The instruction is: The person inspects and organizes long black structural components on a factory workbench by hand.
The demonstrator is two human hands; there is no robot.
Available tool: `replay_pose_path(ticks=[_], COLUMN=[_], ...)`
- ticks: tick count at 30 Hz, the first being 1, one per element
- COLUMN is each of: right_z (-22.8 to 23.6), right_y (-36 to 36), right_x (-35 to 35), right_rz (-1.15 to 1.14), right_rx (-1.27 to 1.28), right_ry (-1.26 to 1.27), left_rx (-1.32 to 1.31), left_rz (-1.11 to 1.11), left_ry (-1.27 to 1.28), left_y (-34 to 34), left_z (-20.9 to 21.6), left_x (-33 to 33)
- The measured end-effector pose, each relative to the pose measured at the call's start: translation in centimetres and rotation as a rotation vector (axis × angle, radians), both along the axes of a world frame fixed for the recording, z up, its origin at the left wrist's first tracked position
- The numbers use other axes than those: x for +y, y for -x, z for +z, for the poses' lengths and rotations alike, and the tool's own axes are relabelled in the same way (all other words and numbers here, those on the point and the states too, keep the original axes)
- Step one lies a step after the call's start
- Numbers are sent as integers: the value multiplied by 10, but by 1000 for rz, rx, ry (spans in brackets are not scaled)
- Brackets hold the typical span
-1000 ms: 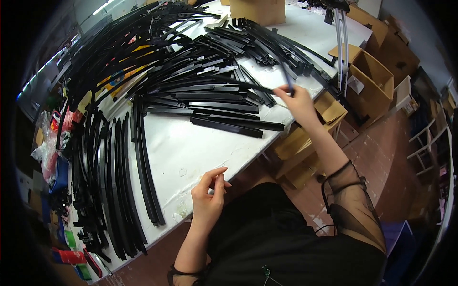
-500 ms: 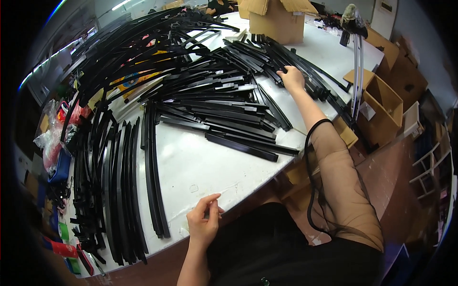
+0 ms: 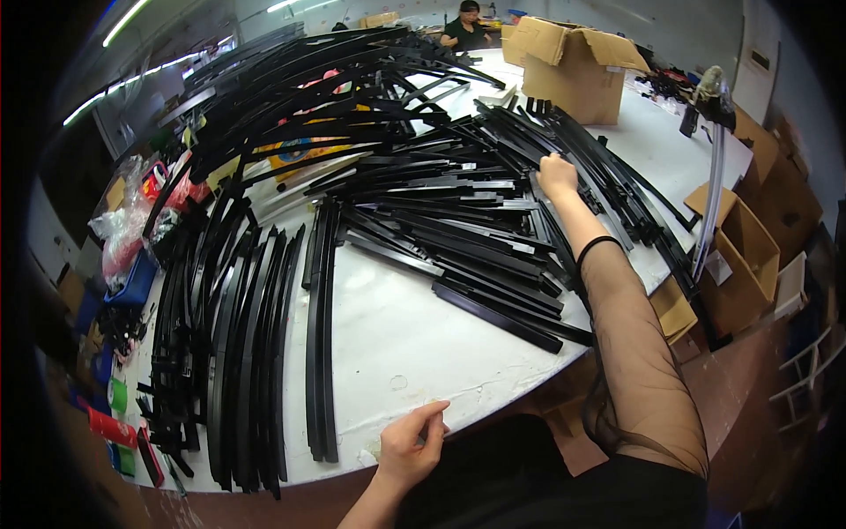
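Observation:
Long, slightly curved black strips (image 3: 458, 189), resembling wiper blades, lie in a fanned heap across the white table (image 3: 388, 304). My right hand (image 3: 558, 176) reaches over the heap's right side with its fingers curled closed. Whatever they grip is hidden behind the fist, and dark strips lie right beside it. My left hand (image 3: 412, 445) hovers at the table's near edge, fingers loosely bent, index finger and thumb apart, holding nothing. Left of it, a narrow bundle of strips (image 3: 322, 353) lies lengthwise, and a wider row of strips (image 3: 251, 361) sits farther left.
A cardboard box (image 3: 573, 84) stands at the far side, with a person (image 3: 467, 31) beyond it. More cartons (image 3: 740, 238) are off the right edge. A clear-wrapped bundle of strips (image 3: 712, 176) rises at the right. A blue bin (image 3: 134, 280) and plastic bags (image 3: 123, 225) are at the left.
The view has shifted, so the table appears farther right and lower. My right hand has gone from spread fingers to a closed fist among the strips. My left hand stays near the edge.

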State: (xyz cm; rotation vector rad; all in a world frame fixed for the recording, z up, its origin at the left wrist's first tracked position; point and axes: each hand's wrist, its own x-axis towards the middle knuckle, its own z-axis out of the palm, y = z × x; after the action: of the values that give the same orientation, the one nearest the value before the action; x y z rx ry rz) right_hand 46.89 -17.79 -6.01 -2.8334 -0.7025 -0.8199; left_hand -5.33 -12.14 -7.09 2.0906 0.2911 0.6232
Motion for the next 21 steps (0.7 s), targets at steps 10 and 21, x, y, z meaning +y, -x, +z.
replay_pose_path(ticks=[10,21], right_z=[72,191], right_y=[55,223], right_x=[-82,-200], right_rz=[0,694], right_rx=[-86,286], right_ry=[-734,-642], left_rx=[12,-302], left_rz=[-28,171], left_ry=[174,-403], left_y=[-7,2], left_z=[0,56], left_x=[8,3])
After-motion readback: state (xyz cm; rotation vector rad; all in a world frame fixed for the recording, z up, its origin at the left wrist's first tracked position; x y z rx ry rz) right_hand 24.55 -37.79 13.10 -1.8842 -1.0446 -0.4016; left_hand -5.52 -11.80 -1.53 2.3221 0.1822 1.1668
